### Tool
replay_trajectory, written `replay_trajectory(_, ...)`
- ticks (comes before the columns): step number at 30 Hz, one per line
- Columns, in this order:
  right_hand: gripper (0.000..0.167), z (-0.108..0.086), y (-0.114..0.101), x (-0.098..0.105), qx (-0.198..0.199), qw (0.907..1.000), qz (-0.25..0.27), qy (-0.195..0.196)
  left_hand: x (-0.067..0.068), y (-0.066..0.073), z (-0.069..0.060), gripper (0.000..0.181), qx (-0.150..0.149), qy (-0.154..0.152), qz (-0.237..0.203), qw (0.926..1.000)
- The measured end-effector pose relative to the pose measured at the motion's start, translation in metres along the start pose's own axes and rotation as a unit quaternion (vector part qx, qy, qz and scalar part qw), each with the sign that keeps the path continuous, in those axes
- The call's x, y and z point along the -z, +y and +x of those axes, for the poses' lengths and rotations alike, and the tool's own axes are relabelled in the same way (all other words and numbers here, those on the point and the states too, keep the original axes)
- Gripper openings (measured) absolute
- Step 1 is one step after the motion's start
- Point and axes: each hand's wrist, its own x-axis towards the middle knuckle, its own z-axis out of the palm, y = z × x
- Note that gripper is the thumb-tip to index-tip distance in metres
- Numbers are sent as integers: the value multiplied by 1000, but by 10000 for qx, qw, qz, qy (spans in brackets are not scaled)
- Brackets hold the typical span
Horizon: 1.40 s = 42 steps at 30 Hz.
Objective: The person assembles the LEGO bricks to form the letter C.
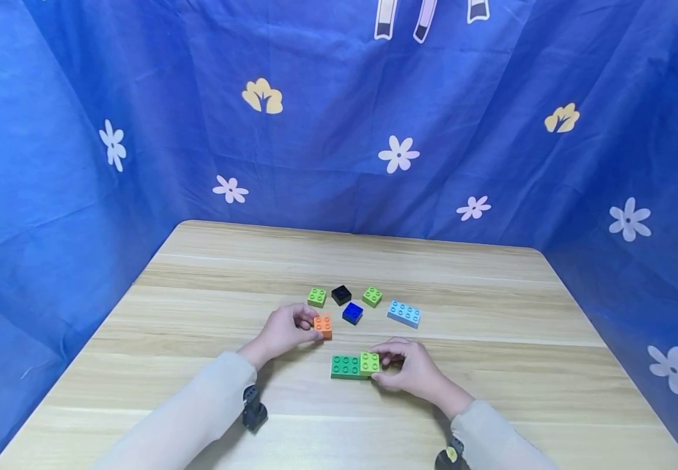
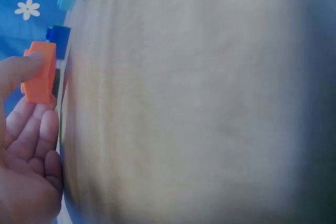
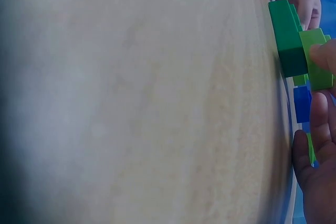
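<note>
An orange brick (image 1: pixel 323 327) is pinched between thumb and fingers of the left hand (image 1: pixel 284 331); the left wrist view shows the same orange brick (image 2: pixel 40 73) from its side. The right hand (image 1: pixel 415 371) pinches a lime green brick (image 1: pixel 369 362), which sits on the right end of a long dark green brick (image 1: pixel 346 367). In the right wrist view the thumb presses the side of the lime brick (image 3: pixel 316 61), next to the dark green brick (image 3: pixel 288 38).
Behind the hands lie two more lime bricks (image 1: pixel 317 297) (image 1: pixel 372 296), a black brick (image 1: pixel 341 294), a dark blue brick (image 1: pixel 352 313) and a light blue long brick (image 1: pixel 404 314). They rest on a wooden table (image 1: pixel 209 261); a blue patterned cloth (image 1: pixel 327 117) hangs around it.
</note>
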Motion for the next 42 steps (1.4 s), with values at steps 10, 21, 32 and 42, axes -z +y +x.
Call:
replay_trajectory(10,39,0,2,0,-52,10000,-2,-24,0,0,-23,34,-275,-376,-369,9982)
replay_trajectory(21,42,1,47,-8,-17,10000,16,16,-10,8,-40,35,-431,-681,-561,9952)
replay_trajectory(32,40,0,18,-5,-100,9999,-85,15,-14,9,-42,33,-658,-689,-295,9950)
replay_trajectory(42,38,-1,0,0,-142,9999,-63,-13,-14,11,-42,32,-751,-801,-152,9938)
